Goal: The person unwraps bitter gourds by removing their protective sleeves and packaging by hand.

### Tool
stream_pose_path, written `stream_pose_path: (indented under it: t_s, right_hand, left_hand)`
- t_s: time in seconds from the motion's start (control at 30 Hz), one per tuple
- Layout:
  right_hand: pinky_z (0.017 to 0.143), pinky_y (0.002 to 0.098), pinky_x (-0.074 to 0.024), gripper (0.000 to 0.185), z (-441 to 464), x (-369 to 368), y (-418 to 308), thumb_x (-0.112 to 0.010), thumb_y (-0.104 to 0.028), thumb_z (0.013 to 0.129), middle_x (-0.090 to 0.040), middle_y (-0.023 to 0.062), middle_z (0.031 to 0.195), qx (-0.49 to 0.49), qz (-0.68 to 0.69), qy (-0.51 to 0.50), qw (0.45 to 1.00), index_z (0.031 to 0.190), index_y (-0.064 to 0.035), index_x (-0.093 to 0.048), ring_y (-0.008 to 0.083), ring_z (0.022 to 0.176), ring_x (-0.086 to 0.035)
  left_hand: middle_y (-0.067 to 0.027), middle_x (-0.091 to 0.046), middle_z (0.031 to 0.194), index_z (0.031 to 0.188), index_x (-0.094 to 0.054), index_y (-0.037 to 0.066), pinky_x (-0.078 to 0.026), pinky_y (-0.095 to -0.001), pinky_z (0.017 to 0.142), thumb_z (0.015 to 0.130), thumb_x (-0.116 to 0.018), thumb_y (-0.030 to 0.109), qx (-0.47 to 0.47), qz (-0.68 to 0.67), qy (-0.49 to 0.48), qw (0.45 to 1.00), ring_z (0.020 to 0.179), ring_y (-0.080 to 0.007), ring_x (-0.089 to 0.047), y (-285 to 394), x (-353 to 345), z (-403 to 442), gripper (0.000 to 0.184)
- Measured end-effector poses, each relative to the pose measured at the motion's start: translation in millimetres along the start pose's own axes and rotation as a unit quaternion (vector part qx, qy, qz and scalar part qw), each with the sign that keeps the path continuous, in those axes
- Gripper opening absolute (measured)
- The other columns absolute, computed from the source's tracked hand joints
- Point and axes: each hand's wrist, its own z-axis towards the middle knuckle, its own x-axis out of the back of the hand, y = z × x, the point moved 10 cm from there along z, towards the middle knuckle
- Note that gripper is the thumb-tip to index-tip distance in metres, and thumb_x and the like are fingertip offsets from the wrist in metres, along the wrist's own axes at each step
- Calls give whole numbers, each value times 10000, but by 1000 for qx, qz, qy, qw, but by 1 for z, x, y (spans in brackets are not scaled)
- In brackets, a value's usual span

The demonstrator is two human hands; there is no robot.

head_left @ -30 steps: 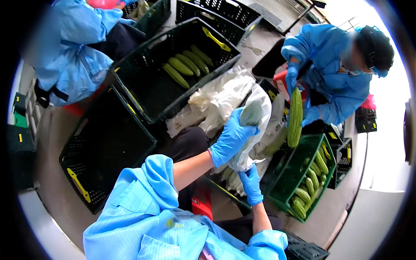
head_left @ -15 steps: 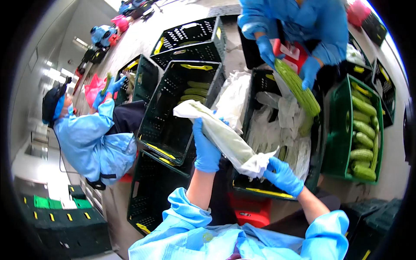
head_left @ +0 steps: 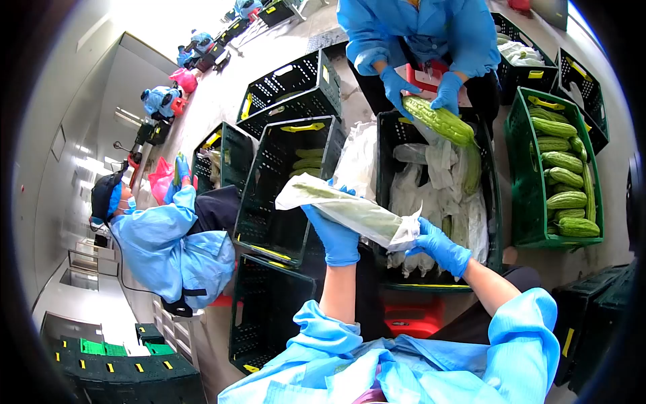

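Observation:
A long green bitter melon in a thin white bag (head_left: 346, 210) lies slanted across both my blue-gloved hands. My left hand (head_left: 335, 232) cradles it from below near its upper left part, with the fingers curled behind and mostly hidden. At the lower right end, my right hand (head_left: 434, 248) pinches the gathered wrapping. Beneath and beyond stands a dark crate (head_left: 496, 222) holding several white-wrapped melons (head_left: 441, 185). Left of my hands, another dark crate (head_left: 269, 219) has a few unwrapped melons (head_left: 308, 161) at its far end.
Opposite me, a co-worker's gloved hands hold an unwrapped bitter melon (head_left: 439, 121). At right, a green crate (head_left: 523, 195) is full of melons. Another co-worker (head_left: 168, 229) sits at left. More crates (head_left: 296, 87) surround me, and a red stool (head_left: 414, 320) is under me.
My view has shifted and tilted. The wrapped melon is now closer to level, still in both my hands. The co-worker opposite has turned their melon to a flatter angle.

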Motion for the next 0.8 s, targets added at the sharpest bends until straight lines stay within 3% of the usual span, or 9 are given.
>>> stream_pose_path:
  t_s: [0.17,0.2,0.3,0.33,0.43,0.5,0.53,0.67,0.8]
  right_hand:
    - [974,331,-469,581,-11,-3,0,-640,-94,861,-550,32,1294,-26,-25,3,999,1400,-107,-425,163,1181,-545]
    - [1007,329,-438,607,-13,-14,-8,-668,-120,865,-538,11,1315,33,-50,-46,997,1417,-124,-416,146,1208,-519]
    - [960,341,-462,573,-17,-13,6,-663,-135,877,-612,43,1206,68,-220,-58,971,1404,-94,-442,159,1126,-571]
    - [940,350,-474,555,-26,-19,-6,-650,-120,871,-624,71,1183,104,-282,-51,952,1389,-81,-455,186,1096,-593]
    - [888,374,-504,514,-48,-36,-32,-614,-79,850,-643,146,1141,241,-436,-32,867,1349,-57,-492,268,1024,-641]
    - [862,387,-516,502,-58,-49,-44,-594,-55,829,-636,183,1146,381,-504,-40,774,1326,-60,-516,327,995,-648]
    - [884,400,-511,506,-52,-47,-39,-601,-53,808,-621,190,1192,323,-490,-60,807,1310,-75,-541,364,1038,-621]
    - [857,432,-521,469,-62,-51,-50,-590,-85,824,-629,193,1170,416,-504,-54,755,1292,-87,-564,349,998,-642]
    - [764,414,-542,356,-37,-25,-48,-579,-200,890,-668,183,1089,271,-564,46,779,1230,-103,-622,339,892,-677]
  left_hand:
    - [-44,-517,1303,1392,-426,206,-392,-460,1024,932,-376,676,-12,-16,-21,1000,1128,-265,-519,5,-16,-10,659]
    - [-77,-539,1275,1393,-427,167,-388,-476,1024,914,-397,693,-12,-7,-26,1000,1126,-284,-525,8,-22,-16,712]
    - [-116,-568,1227,1374,-443,116,-391,-491,1017,885,-427,715,32,-99,-173,979,1111,-301,-538,8,-1,-6,773]
    - [-141,-589,1178,1347,-460,77,-400,-500,1002,863,-449,727,18,-72,-91,993,1084,-314,-552,15,4,-12,810]
    - [-99,-555,1258,1341,-464,76,-363,-485,1049,875,-457,696,8,-154,-158,975,1148,-289,-517,26,6,-13,776]
    - [-76,-546,1266,1320,-485,94,-344,-494,1059,888,-453,673,-46,-78,-126,988,1169,-275,-501,36,21,-10,723]
    - [-78,-549,1257,1312,-490,97,-343,-495,1060,881,-452,684,-52,-67,-121,989,1163,-278,-504,38,27,-4,728]
    - [-82,-560,1224,1281,-513,102,-348,-497,1056,866,-433,719,-68,-30,-27,997,1145,-285,-511,40,47,15,749]
    - [-92,-562,1261,1262,-541,106,-323,-523,1079,857,-401,748,-19,-20,41,999,1193,-304,-493,24,64,35,772]
